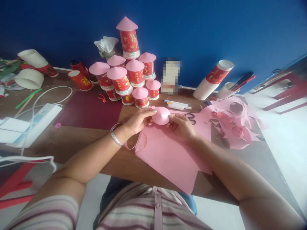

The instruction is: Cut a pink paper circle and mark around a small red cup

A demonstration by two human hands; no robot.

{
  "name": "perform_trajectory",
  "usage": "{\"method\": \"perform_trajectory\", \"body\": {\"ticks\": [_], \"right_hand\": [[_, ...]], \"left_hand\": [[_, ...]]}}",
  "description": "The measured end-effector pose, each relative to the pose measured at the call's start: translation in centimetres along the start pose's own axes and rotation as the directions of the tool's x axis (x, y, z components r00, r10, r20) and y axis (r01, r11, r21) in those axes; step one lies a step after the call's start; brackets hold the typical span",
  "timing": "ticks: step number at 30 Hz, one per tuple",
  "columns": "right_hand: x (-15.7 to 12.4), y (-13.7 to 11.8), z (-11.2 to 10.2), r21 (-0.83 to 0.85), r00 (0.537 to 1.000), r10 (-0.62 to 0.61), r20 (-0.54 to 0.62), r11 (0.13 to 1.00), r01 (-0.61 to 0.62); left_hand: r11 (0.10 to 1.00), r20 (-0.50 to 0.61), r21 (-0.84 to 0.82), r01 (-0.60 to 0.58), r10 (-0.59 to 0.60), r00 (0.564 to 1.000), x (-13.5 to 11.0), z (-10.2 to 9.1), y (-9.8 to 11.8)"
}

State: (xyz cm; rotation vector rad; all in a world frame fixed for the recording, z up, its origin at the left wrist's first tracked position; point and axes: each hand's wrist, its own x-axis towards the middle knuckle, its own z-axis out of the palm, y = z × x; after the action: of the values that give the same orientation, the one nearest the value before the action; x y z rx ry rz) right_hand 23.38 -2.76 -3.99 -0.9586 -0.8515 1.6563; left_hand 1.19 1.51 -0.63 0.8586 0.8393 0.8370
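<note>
A small pink paper cone [161,115] is pinched at its rim between both hands, its tip facing up toward me. My left hand [141,119] grips the left edge with thumb on top, and my right hand [181,125] grips the right edge. Beneath them lies a large pink paper sheet [168,153]. Scissors with dark handles [191,118] rest partly behind my right hand. Further back stand several red paper cups with pink cone tops, one of them [120,83] close to the middle of the group.
Markers [178,105] lie behind the cone. Cut pink scraps [236,127] are heaped on the right, near a pen cup [226,91] and stacked paper cups [213,80]. A dark red sheet [93,110], a white power strip [38,124] and cables occupy the left. A blue wall [203,32] closes the back.
</note>
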Motion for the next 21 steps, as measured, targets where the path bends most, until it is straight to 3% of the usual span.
{"method": "perform_trajectory", "body": {"ticks": [7,16,21], "right_hand": [[-0.1,0.0,0.1,0.037,1.000,0.026,0.000,0.999,-0.026],[0.1,0.1,0.1,0.017,1.000,-0.017,0.002,1.000,0.017],[-0.1,-0.2,0.3,-0.018,0.999,-0.045,0.002,0.999,0.045]], "left_hand": [[0.999,0.005,0.012,-0.035,0.035,0.999,0.2,-0.3,0.0],[0.984,-0.008,0.153,-0.089,0.091,0.996,0.6,-1.2,-0.1],[0.985,-0.031,0.149,-0.082,0.088,0.996,0.2,-2.6,1.9]]}}
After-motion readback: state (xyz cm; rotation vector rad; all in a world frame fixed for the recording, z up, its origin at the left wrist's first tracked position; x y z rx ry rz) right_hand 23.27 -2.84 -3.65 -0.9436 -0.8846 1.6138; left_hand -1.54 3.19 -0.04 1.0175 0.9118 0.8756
